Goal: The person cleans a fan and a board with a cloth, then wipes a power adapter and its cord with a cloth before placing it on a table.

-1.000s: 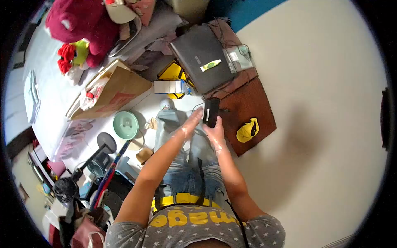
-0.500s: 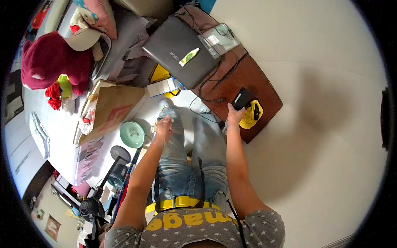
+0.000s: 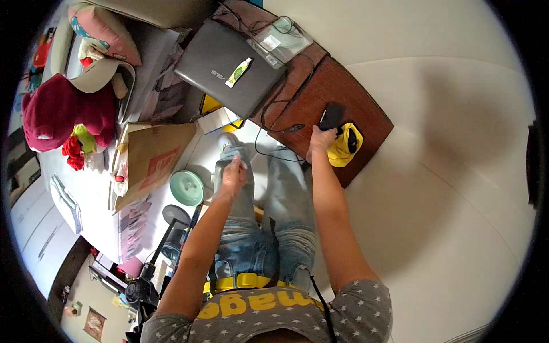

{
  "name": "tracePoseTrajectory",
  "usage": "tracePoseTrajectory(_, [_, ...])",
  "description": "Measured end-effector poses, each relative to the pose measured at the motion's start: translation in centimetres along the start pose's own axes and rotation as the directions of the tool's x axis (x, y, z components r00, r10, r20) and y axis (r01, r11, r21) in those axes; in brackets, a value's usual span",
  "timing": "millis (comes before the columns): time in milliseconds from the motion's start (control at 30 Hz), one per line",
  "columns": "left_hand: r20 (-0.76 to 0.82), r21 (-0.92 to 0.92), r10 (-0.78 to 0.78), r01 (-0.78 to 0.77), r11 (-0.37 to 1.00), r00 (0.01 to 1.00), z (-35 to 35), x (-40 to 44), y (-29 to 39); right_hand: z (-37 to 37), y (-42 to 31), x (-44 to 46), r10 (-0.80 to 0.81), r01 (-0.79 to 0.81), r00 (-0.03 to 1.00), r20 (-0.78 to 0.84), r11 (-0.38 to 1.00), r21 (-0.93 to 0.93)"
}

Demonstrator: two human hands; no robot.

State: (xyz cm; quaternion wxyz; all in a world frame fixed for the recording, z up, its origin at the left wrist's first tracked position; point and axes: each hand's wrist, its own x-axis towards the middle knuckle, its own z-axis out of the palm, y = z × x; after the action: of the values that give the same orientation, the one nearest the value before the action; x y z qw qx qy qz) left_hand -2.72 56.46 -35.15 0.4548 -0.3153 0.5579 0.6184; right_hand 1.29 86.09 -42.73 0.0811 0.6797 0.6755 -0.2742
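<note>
My right hand (image 3: pixel 322 140) grips the near end of a flat black object (image 3: pixel 330 117) over the brown wooden tabletop (image 3: pixel 306 123). Just beside that hand lies a yellow pouch-like item (image 3: pixel 345 146) with a dark patch. My left hand (image 3: pixel 233 176) hangs over my left leg, its fingers curled closed, with nothing visible in them. A closed dark laptop (image 3: pixel 214 51) bears a green and white tube (image 3: pixel 238 72). A black cable (image 3: pixel 264 123) runs from beside the laptop over the table edge.
A clear plastic packet (image 3: pixel 281 41) lies by the laptop. Left of my legs are a green basin (image 3: pixel 187 187) and an open cardboard box (image 3: pixel 157 160). A maroon plush toy (image 3: pixel 51 111) and a cap (image 3: pixel 94 76) rest on the bed. A black fan (image 3: pixel 140 291) stands lower left.
Both hands were together at the black object; my right hand has carried it right, over the table beside the yellow item. My left hand has let go and moved left. The view has shifted.
</note>
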Motion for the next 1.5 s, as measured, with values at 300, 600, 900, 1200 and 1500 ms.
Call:
tracePoseTrajectory(300, [-0.062, -0.055, 0.057, -0.06, 0.997, 0.996, -1.5, -1.0, 1.9, -3.0, -2.7, -5.2, -0.154, 0.155, 0.988, 0.022, 0.961, -0.228])
tracePoseTrajectory(600, [-0.108, -0.318, 0.188, -0.213, 0.924, 0.976, -6.4, -1.4, 9.6, 2.7, -8.4, -17.4, -0.716, 0.711, 0.698, 0.004, 0.695, 0.109])
tracePoseTrajectory(900, [-0.338, -0.541, 0.369, -0.5, 0.676, 0.865, -19.6, -5.2, 18.2, 12.0, -22.9, -32.1, -0.93, 0.897, 0.078, 0.36, 0.224, 0.381])
tracePoseTrajectory(1200, [-0.503, -0.597, 0.348, -0.609, 0.522, 0.791, -31.3, -2.2, 17.4, 31.0, -37.5, -39.7, -0.826, 0.938, -0.179, 0.535, 0.021, 0.346])
tracePoseTrajectory(1500, [-0.548, -0.684, 0.246, -0.597, 0.419, 0.8, -36.3, -3.0, 10.9, 42.3, -45.9, -43.8, -0.683, 0.577, 0.39, 0.618, 0.704, 0.414])
